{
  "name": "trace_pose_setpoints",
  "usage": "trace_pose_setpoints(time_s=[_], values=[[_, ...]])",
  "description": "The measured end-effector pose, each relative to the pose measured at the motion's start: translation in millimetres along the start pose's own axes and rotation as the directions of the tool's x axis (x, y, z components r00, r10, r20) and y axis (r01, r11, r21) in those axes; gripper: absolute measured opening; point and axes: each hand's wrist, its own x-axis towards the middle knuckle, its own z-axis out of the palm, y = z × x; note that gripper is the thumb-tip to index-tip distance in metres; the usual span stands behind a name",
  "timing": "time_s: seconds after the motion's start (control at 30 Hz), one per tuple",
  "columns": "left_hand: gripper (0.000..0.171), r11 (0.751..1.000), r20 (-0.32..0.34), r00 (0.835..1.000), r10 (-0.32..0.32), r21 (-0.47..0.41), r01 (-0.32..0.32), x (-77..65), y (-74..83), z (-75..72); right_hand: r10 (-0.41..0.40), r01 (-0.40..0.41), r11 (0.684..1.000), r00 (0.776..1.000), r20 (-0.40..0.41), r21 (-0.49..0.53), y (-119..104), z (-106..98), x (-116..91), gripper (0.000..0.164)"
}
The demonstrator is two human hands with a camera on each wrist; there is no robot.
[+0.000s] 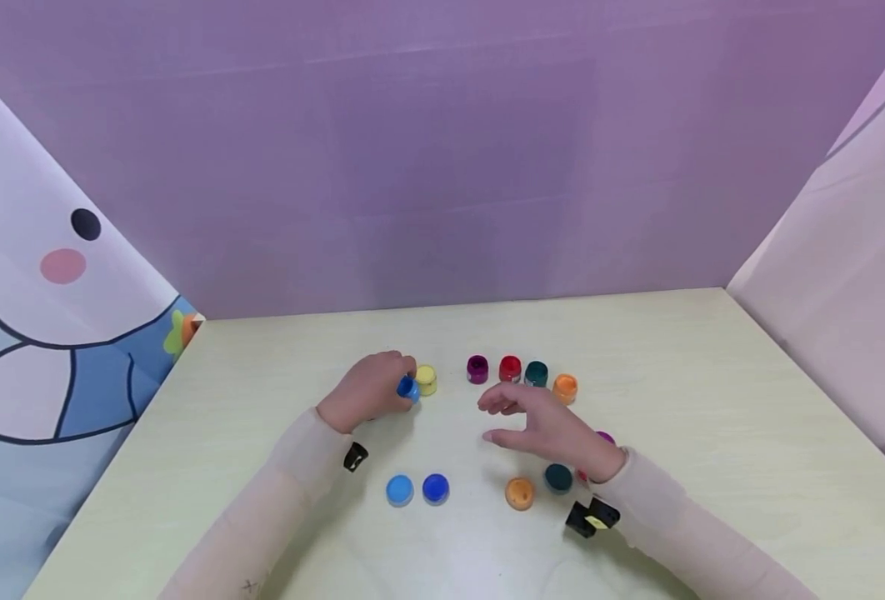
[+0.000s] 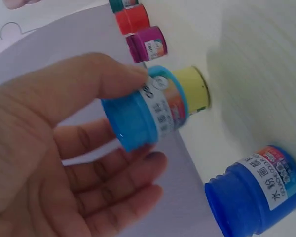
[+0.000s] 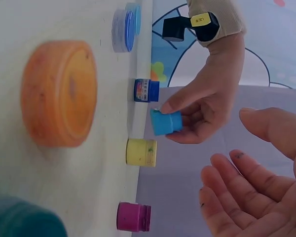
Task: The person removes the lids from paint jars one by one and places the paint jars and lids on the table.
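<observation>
My left hand (image 1: pixel 373 388) grips a light blue paint jar (image 2: pixel 155 108) by its sides, thumb on one side and fingers on the other. The jar is raised off the table and tilted, with its lidless mouth toward the palm. Close beside it stands a yellow jar (image 1: pixel 427 381). A dark blue jar (image 2: pixel 261 190), lidless, stands near the left hand; in the head view that hand hides it. My right hand (image 1: pixel 538 422) hovers over the table, fingers extended and thumb apart, holding nothing. It is nearest the dark green jar (image 1: pixel 536 373) and orange jar (image 1: pixel 566 389).
Farther back stand a purple jar (image 1: pixel 477 369) and a red jar (image 1: pixel 510 368). Toward the front lie a light blue lid (image 1: pixel 400 490), a blue lid (image 1: pixel 436 488), an orange lid (image 1: pixel 520 493) and a dark green lid (image 1: pixel 558 478). The right wrist partly covers a purple lid (image 1: pixel 606 437).
</observation>
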Motion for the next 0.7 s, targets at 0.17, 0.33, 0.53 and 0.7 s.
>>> trace_pose_setpoints(time_s=[0.17, 0.33, 0.53, 0.7], values=[[0.021, 0.995, 0.068, 0.993, -0.096, 0.009, 0.096, 9.2, -3.2, 3.0, 0.011, -0.011, 1.0, 1.0, -0.021, -0.025, 3, -7, 0, 0.035], [0.014, 0.986, 0.12, 0.979, -0.167, 0.025, 0.165, 11.3, -8.3, 7.2, 0.013, -0.014, 0.999, 0.999, -0.042, -0.033, 6, -9, 1, 0.033], [0.016, 0.981, 0.137, 0.972, -0.191, 0.046, 0.186, 13.5, -14.6, 10.7, 0.027, -0.028, 0.999, 0.999, -0.047, -0.025, 6, -11, 2, 0.033], [0.017, 0.979, 0.141, 0.969, -0.204, 0.045, 0.199, 14.1, -18.0, 11.2, 0.056, -0.057, 0.998, 0.997, -0.052, -0.026, 6, -12, 2, 0.033]])
